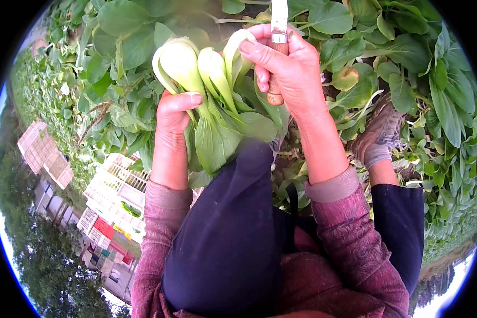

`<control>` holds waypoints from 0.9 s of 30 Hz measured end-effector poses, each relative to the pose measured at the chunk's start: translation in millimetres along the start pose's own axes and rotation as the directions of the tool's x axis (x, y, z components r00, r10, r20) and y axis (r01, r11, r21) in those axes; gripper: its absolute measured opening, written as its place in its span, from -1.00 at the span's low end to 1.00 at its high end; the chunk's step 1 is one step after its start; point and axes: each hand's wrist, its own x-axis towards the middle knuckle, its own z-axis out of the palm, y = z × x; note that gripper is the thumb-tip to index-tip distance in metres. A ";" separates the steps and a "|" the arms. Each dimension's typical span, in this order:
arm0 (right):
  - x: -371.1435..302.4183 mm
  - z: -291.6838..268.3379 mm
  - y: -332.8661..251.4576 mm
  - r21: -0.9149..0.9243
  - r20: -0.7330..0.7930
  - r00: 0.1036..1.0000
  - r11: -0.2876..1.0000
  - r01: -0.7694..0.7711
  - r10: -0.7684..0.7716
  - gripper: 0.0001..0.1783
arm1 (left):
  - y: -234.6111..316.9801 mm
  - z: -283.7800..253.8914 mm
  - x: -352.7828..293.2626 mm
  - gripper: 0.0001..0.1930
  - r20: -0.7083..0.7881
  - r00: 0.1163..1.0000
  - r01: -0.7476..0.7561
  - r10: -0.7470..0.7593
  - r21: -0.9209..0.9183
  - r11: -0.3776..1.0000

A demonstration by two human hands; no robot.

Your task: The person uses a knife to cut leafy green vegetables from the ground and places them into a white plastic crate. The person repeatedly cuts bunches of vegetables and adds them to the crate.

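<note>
gripping leafy green bunch (214, 132) in left hand (173, 110) near dark trouser knee (228, 212), stalk ends facing away, clasping wooden-handled knife (279, 46) in right hand (298, 71), blade forward, pinching outer stalk (237, 46) with same thumb, among leafy plants (403, 58), white crates (124, 180) farther left, trees (47, 265) beyond

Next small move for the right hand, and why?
Probably draw the pale outer stalk outward with thumb and finger, knife kept pointing away. The right hand seems to pinch that stalk while holding the knife, blade up and clear of the greens, and the left hand grips the bunch, bases up.
</note>
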 end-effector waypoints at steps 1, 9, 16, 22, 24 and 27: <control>0.3 1.6 -0.4 0.045 0.010 1.000 0.999 -0.008 0.008 -0.76 | 1.0 13.5 3.5 -0.18 0.009 0.999 -0.038 0.038 0.045 0.998; 12.8 45.3 10.6 0.223 0.106 0.970 0.946 -0.237 0.218 -0.74 | 3.5 3.7 -10.6 -0.15 -0.102 0.991 -0.104 0.083 -0.219 0.970; -7.3 6.8 81.5 -0.478 0.260 0.929 0.871 -0.114 0.265 -0.60 | 51.5 -41.4 -71.3 -0.21 -0.087 0.953 0.301 -0.291 0.147 0.942; -41.5 -16.8 124.6 -0.871 0.325 0.873 0.475 0.125 0.365 -0.68 | 8.3 -42.5 -98.1 -0.20 -0.150 0.820 0.566 -0.552 0.356 0.744; -43.8 -12.4 127.2 -0.921 0.303 0.849 0.363 0.143 0.433 -0.67 | -10.3 -52.7 -109.4 -0.21 -0.174 0.844 0.535 -0.508 0.336 0.775; -35.6 -4.5 120.4 -0.964 0.254 0.802 0.208 0.165 0.540 -0.63 | -24.4 -65.7 -123.7 -0.27 -0.306 0.817 0.562 -0.489 0.232 0.794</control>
